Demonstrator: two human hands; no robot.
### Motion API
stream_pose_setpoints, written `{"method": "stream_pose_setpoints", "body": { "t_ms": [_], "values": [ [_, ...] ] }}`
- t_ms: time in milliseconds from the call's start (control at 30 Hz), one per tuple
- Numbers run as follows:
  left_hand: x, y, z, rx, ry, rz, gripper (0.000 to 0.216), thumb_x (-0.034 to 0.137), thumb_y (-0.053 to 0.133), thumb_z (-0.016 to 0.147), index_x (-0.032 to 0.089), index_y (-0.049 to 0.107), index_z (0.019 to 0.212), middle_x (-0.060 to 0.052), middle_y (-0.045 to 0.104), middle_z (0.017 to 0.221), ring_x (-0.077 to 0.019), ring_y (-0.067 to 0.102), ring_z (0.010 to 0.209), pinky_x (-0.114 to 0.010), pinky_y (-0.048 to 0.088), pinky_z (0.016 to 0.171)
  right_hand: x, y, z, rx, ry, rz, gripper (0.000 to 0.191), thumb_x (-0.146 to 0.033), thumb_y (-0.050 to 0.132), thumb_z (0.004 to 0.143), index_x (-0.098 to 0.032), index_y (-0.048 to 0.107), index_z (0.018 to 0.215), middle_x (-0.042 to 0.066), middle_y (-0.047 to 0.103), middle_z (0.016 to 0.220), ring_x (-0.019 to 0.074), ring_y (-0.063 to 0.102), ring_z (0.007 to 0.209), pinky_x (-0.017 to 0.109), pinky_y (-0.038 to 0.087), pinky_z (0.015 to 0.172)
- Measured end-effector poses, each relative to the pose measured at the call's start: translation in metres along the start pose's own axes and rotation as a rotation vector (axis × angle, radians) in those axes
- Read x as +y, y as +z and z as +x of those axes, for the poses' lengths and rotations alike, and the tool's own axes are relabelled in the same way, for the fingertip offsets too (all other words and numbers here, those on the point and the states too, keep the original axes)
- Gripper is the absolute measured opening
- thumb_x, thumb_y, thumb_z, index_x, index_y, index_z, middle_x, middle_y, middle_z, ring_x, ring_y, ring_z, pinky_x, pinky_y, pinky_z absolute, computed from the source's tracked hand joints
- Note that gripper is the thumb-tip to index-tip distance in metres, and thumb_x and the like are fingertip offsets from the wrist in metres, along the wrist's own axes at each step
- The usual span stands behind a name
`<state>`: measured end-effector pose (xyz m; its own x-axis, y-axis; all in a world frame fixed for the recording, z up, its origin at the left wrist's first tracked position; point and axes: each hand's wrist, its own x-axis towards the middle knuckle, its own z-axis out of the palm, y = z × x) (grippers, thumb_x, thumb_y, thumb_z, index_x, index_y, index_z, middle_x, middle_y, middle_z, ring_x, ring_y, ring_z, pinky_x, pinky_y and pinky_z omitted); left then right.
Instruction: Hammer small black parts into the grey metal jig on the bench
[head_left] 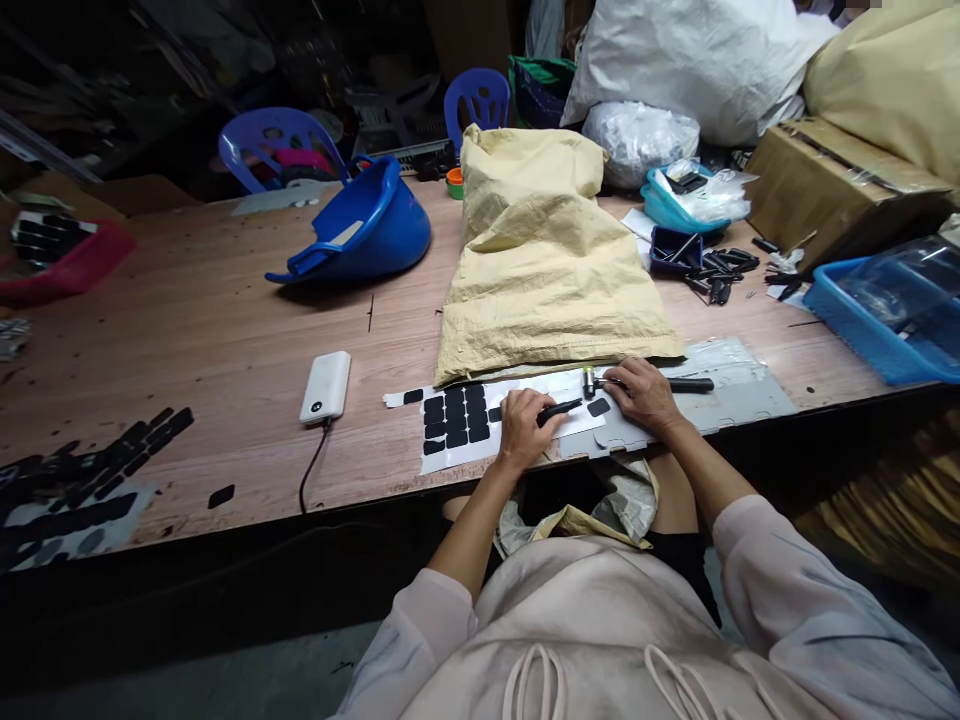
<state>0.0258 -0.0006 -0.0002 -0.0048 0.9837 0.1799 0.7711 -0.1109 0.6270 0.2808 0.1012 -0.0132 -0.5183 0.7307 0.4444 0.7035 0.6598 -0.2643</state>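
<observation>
Pink sleeves (787,590) lead to both hands at the table edge. Left hand (523,428) pinches a black tool (559,409) over the pad sheet (457,420). Right hand (643,393) grips a hammer (645,383) on a grey plate (742,385), below the sack (540,260).
</observation>
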Motion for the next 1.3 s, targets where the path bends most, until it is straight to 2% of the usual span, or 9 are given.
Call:
{"method": "stream_pose_setpoints", "body": {
  "t_ms": [67, 200, 433, 533, 700, 833, 967, 1133, 1300],
  "values": [
    [0.007, 0.000, -0.025, -0.008, 0.092, -0.085, 0.018, 0.039, 0.067, 0.097, 0.023, 0.074, 0.102, -0.008, 0.074, 0.103, -0.0255, 0.063, 0.104, -0.041, 0.049, 0.098, 0.000, 0.000, 0.000, 0.003, 0.002, -0.006, 0.020, -0.035, 0.058, 0.102, -0.023, 0.074, 0.102, 0.008, 0.069, 0.095, 0.0242, 0.059, 0.093, 0.037, 0.045, 0.084],
    [0.015, 0.013, -0.083, -0.257, 0.223, -0.244, 0.029, 0.045, 0.057, 0.102, 0.024, 0.073, 0.114, -0.009, 0.076, 0.100, -0.0218, 0.071, 0.091, -0.035, 0.057, 0.086, 0.001, 0.002, 0.000, 0.011, -0.006, -0.020, 0.018, -0.033, 0.059, 0.100, -0.022, 0.074, 0.101, 0.008, 0.068, 0.094, 0.0244, 0.059, 0.093, 0.037, 0.044, 0.084],
    [0.001, 0.052, -0.114, -0.530, -0.239, 0.099, 0.024, 0.039, 0.054, 0.104, 0.026, 0.073, 0.111, -0.009, 0.080, 0.105, -0.0266, 0.077, 0.100, -0.035, 0.056, 0.085, 0.001, 0.005, 0.000, 0.022, -0.003, -0.028, 0.015, -0.032, 0.061, 0.098, -0.023, 0.073, 0.099, 0.008, 0.068, 0.094, 0.0248, 0.059, 0.093, 0.038, 0.045, 0.084],
    [0.005, 0.044, -0.108, -0.604, -0.238, 0.123, 0.023, 0.038, 0.056, 0.102, 0.026, 0.075, 0.107, -0.008, 0.081, 0.104, -0.0266, 0.077, 0.096, -0.034, 0.055, 0.081, 0.000, 0.004, 0.000, 0.020, -0.001, -0.029, 0.016, -0.032, 0.061, 0.099, -0.023, 0.073, 0.100, 0.008, 0.068, 0.094, 0.0249, 0.059, 0.093, 0.038, 0.045, 0.083],
    [0.026, 0.000, -0.060, -0.372, -0.090, -0.111, 0.025, 0.036, 0.057, 0.101, 0.025, 0.078, 0.095, -0.002, 0.079, 0.084, -0.0185, 0.071, 0.077, -0.028, 0.051, 0.073, 0.001, 0.006, -0.001, 0.010, 0.011, -0.025, 0.017, -0.033, 0.060, 0.098, -0.023, 0.074, 0.100, 0.009, 0.068, 0.096, 0.0262, 0.059, 0.095, 0.039, 0.045, 0.084],
    [0.023, -0.019, 0.019, -0.053, -0.101, -0.007, 0.031, 0.030, 0.049, 0.104, 0.022, 0.079, 0.102, -0.007, 0.078, 0.103, -0.0206, 0.070, 0.093, -0.031, 0.051, 0.084, 0.002, 0.005, -0.001, 0.006, 0.012, -0.022, 0.017, -0.033, 0.060, 0.098, -0.024, 0.074, 0.100, 0.009, 0.068, 0.096, 0.0262, 0.059, 0.095, 0.039, 0.045, 0.084],
    [0.010, -0.018, 0.081, -0.109, -0.211, 0.296, 0.032, 0.019, 0.048, 0.101, 0.022, 0.077, 0.115, -0.013, 0.074, 0.110, -0.0293, 0.066, 0.109, -0.039, 0.050, 0.093, -0.001, 0.003, 0.000, 0.006, 0.004, -0.024, 0.015, -0.032, 0.061, 0.098, -0.023, 0.073, 0.100, 0.008, 0.067, 0.095, 0.0249, 0.058, 0.094, 0.038, 0.045, 0.084],
    [0.002, -0.016, 0.116, -0.059, -0.198, 0.397, 0.039, 0.013, 0.046, 0.097, 0.022, 0.070, 0.127, -0.016, 0.072, 0.116, -0.0332, 0.061, 0.118, -0.044, 0.046, 0.103, -0.004, 0.001, -0.001, 0.000, 0.025, -0.017, 0.014, -0.032, 0.062, 0.098, -0.023, 0.073, 0.100, 0.008, 0.067, 0.096, 0.0246, 0.056, 0.092, 0.038, 0.044, 0.084],
    [0.003, -0.010, 0.140, -0.068, -0.270, 0.371, 0.026, 0.028, 0.053, 0.097, 0.019, 0.077, 0.104, -0.017, 0.074, 0.118, -0.0330, 0.063, 0.120, -0.040, 0.051, 0.099, -0.005, 0.000, -0.001, -0.011, 0.036, -0.011, 0.013, -0.031, 0.064, 0.098, -0.022, 0.073, 0.100, 0.008, 0.065, 0.095, 0.0242, 0.054, 0.090, 0.037, 0.042, 0.082]
  ]
}}
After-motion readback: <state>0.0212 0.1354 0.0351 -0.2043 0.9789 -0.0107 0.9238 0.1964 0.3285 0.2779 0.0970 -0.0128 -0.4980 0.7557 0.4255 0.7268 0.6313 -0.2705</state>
